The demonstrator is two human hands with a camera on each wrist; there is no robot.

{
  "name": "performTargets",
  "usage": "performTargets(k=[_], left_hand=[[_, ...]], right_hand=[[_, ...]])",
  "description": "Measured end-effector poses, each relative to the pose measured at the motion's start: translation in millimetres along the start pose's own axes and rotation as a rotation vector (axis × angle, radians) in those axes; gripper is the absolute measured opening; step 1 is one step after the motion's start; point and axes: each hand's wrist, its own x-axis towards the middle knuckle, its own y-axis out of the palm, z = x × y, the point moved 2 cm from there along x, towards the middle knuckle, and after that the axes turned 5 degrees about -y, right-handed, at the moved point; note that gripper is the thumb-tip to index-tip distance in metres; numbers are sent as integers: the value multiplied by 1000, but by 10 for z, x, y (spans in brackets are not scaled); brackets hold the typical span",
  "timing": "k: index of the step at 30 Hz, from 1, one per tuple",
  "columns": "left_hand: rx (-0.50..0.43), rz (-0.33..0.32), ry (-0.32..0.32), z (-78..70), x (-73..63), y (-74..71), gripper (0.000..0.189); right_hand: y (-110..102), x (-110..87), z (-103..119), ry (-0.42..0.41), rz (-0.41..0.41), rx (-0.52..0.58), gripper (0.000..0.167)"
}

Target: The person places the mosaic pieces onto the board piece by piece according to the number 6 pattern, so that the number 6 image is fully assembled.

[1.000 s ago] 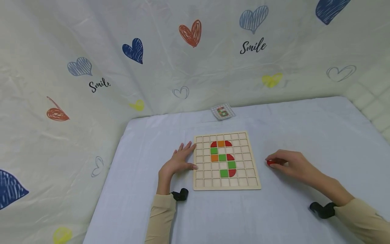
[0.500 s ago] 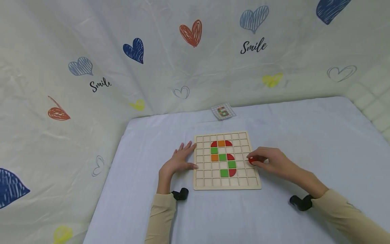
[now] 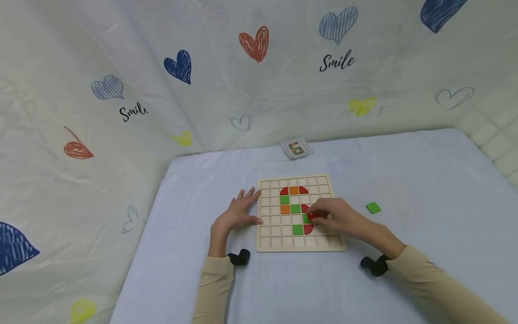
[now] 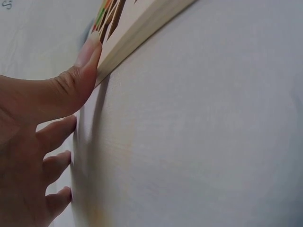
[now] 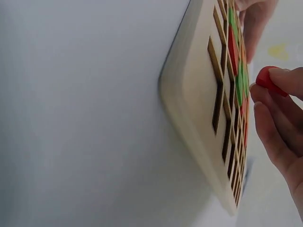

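A wooden grid board [image 3: 275, 243] lies on the table with red, orange and green tiles set in some of its squares. My left hand [image 3: 238, 213] rests at the board's left edge, fingers spread, the thumb touching the rim; the left wrist view shows the thumb [image 4: 71, 87] against that wooden side. Over the right half of the board, my right hand [image 3: 344, 217] pinches a red tile with a rounded side [image 5: 270, 81] between thumb and fingers. In the right wrist view the red tile is held above the grid. The hand partly covers the tiles beneath it.
A loose green square tile [image 3: 373, 207] lies on the white cloth [image 3: 425, 180] right of the board. Behind the board, a small card [image 3: 297, 148] shows a coloured grid pattern. A curtain [image 3: 210, 90] with printed hearts hangs along the back and left.
My right hand has moved left from beside the board to over it, carrying the red tile. The green tile on the cloth has come into view. My left hand has stayed put.
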Motion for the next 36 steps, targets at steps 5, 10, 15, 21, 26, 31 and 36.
performTargets(k=[5, 10, 15, 21, 26, 31, 36], left_hand=[[-2, 2, -5, -8, 0, 2, 95], [5, 1, -4, 0, 11, -10, 95], [17, 2, -5, -2, 10, -36, 94], [19, 10, -3, -1, 24, -19, 94], [18, 10, -4, -17, 6, -25, 94], [23, 14, -1, -11, 5, -21, 95], [31, 12, 5, 6, 21, -6, 95]], right_hand=[[94, 124, 62, -36, 30, 31, 18], [197, 275, 121, -20, 98, 30, 14], [303, 418, 171, -24, 164, 56, 10], [415, 487, 189, -53, 211, 56, 10], [466, 521, 185, -62, 217, 19, 10], [496, 519, 177, -78, 212, -16, 11], [515, 502, 188, -23, 250, -13, 15]])
